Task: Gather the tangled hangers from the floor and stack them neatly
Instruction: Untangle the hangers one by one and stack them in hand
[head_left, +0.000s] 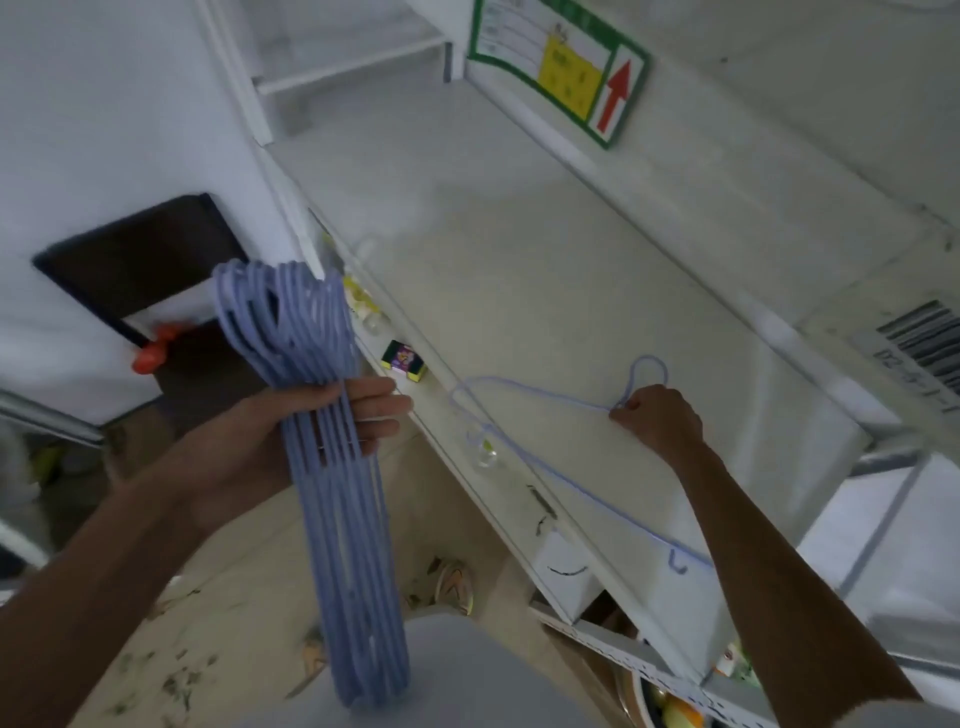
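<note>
Your right hand (657, 421) pinches the neck of a single blue hanger (545, 457) lying flat on the white tabletop (545, 270); one shoulder of the hanger overhangs the tabletop's near edge. Beyond it the surface runs bare up to the green-bordered label (561, 67). Your left hand (291, 431) has its grip wrapped round the bundle of blue hangers (332, 457), hooks up, held over the floor (218, 597). A small colourful box (404, 361) sits at the tabletop's edge, between the two hands.
</note>
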